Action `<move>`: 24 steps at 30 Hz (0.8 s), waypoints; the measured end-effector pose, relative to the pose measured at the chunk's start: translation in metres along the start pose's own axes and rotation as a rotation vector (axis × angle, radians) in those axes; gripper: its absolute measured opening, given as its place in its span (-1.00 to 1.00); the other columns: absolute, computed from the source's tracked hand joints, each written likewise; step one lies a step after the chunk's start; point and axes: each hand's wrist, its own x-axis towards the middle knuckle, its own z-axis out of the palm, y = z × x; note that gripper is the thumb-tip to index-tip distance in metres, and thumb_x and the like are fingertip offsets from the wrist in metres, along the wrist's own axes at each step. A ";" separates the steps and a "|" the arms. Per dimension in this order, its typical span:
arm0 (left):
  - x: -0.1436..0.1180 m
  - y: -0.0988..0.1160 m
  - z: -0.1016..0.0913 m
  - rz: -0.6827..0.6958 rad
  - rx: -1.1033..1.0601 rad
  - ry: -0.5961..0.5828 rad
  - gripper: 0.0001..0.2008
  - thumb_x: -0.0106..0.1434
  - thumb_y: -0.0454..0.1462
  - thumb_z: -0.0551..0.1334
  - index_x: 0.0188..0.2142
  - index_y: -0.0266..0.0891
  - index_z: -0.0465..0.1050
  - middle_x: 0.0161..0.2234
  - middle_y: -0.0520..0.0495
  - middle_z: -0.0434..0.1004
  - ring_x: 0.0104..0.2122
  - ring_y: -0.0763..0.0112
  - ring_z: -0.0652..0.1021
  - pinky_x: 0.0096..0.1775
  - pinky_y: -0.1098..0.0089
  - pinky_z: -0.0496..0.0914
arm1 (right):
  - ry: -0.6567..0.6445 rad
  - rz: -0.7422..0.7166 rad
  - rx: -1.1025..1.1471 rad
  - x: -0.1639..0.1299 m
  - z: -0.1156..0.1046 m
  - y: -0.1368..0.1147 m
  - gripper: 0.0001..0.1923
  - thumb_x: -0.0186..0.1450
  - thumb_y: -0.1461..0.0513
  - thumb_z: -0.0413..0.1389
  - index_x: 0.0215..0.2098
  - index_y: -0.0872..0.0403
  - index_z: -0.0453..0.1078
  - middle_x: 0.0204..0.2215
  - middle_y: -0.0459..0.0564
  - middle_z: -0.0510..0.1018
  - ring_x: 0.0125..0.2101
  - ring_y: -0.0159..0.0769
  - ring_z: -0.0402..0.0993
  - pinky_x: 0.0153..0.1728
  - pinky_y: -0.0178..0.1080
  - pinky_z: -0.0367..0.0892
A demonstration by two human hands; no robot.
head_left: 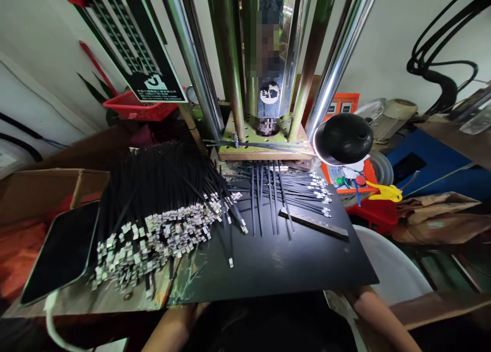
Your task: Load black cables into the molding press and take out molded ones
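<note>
A big heap of black straps with small metal heads [153, 214] lies on the left of the black work plate [276, 265]. A smaller fan of the same straps [303, 191] lies at the right. Several straps [268, 198] hang side by side from the press's mould block [264, 142]. Only my forearms show at the bottom edge: the left forearm [172, 326] and the right forearm [378, 316]. Both run under the plate's front edge, so neither hand is visible.
A flat metal bar [314, 221] lies right of the hanging straps. A dark phone [61, 249] rests at the left beside a cardboard box [42, 188]. A black lamp head [343, 137] and a red control box [368, 203] stand at the right. Chrome press columns [195, 70] rise behind.
</note>
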 end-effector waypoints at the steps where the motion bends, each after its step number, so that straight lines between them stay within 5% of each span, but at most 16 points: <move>1: -0.005 0.003 -0.002 -0.026 0.023 -0.055 -0.59 0.25 0.05 0.13 -0.09 -0.10 0.56 -0.26 -0.14 0.66 -0.13 0.08 0.62 -0.05 0.24 0.50 | -0.014 -0.033 -0.003 -0.008 -0.006 -0.010 -0.65 0.18 0.23 0.00 -0.20 0.08 0.59 -0.26 0.17 0.65 -0.18 -0.01 0.57 -0.06 -0.11 0.43; 4: -0.021 0.024 -0.020 0.055 0.020 -0.236 -0.74 0.24 -0.04 0.20 -0.24 -0.06 0.59 -0.30 -0.08 0.66 -0.25 0.16 0.64 -0.14 0.33 0.51 | -0.045 -0.273 0.133 -0.025 -0.036 -0.046 -0.70 0.32 0.19 -0.02 -0.22 0.01 0.58 -0.29 0.05 0.65 -0.27 -0.14 0.58 -0.20 -0.21 0.45; 6: -0.023 0.048 -0.040 0.222 -0.051 -0.244 -0.78 0.29 -0.07 0.18 -0.22 -0.02 0.57 -0.22 -0.04 0.64 -0.22 0.25 0.63 -0.14 0.39 0.50 | 0.161 -0.426 0.248 -0.017 -0.063 -0.068 -0.68 0.41 0.14 -0.06 -0.17 -0.01 0.55 -0.26 0.01 0.63 -0.25 -0.21 0.55 -0.18 -0.24 0.42; 9: -0.002 0.089 -0.058 0.314 -0.078 0.039 -0.77 0.32 -0.11 0.15 -0.09 -0.06 0.47 -0.13 -0.07 0.56 -0.16 0.26 0.58 -0.12 0.35 0.50 | 0.611 -0.472 0.138 0.026 -0.094 -0.086 -0.70 0.39 0.13 0.01 -0.09 0.08 0.51 -0.17 0.13 0.57 -0.13 -0.06 0.45 -0.07 -0.06 0.34; 11: 0.021 0.108 -0.056 0.264 -0.014 0.309 -0.67 0.27 -0.12 0.21 -0.01 -0.15 0.39 -0.07 -0.17 0.50 -0.10 0.17 0.55 -0.07 0.20 0.49 | 0.706 -0.493 0.005 0.058 -0.103 -0.088 -0.73 0.36 0.17 0.07 -0.09 0.14 0.49 -0.18 0.17 0.53 -0.14 0.00 0.38 -0.09 0.01 0.29; 13: 0.041 0.116 -0.048 0.224 0.039 0.461 -0.57 0.22 -0.13 0.25 0.04 -0.22 0.32 -0.08 -0.22 0.47 -0.09 0.10 0.53 -0.04 0.10 0.46 | 0.697 -0.552 -0.028 0.074 -0.102 -0.083 -0.78 0.36 0.23 0.06 -0.12 0.17 0.48 -0.22 0.16 0.51 -0.18 -0.04 0.35 -0.14 -0.03 0.29; 18: 0.053 0.107 -0.040 0.113 -0.027 0.428 -0.59 0.26 -0.18 0.13 0.09 -0.20 0.22 -0.30 -0.01 0.44 -0.42 0.33 0.52 -0.29 0.28 0.46 | 0.494 -0.761 0.083 0.051 -0.094 -0.096 -0.86 0.34 0.32 0.08 -0.16 0.14 0.45 -0.26 0.09 0.48 -0.21 -0.16 0.34 -0.17 -0.14 0.30; 21: 0.050 0.103 -0.048 0.048 -0.126 0.415 -0.57 0.24 -0.16 0.10 0.08 -0.22 0.18 -0.39 0.06 0.41 -0.52 0.40 0.47 -0.38 0.35 0.43 | 0.293 -0.785 0.086 0.045 -0.096 -0.152 -0.92 0.33 0.24 0.16 -0.25 0.08 0.47 -0.30 0.01 0.48 -0.24 -0.22 0.39 -0.20 -0.21 0.31; 24: 0.050 0.106 -0.055 0.040 -0.195 0.419 -0.54 0.22 -0.13 0.11 0.07 -0.28 0.21 -0.41 0.05 0.44 -0.48 0.39 0.51 -0.36 0.37 0.45 | 0.226 -0.662 0.011 0.069 -0.100 -0.231 -0.65 0.30 -0.02 0.19 -0.17 0.09 0.46 -0.22 0.05 0.50 -0.15 -0.17 0.44 -0.19 -0.21 0.35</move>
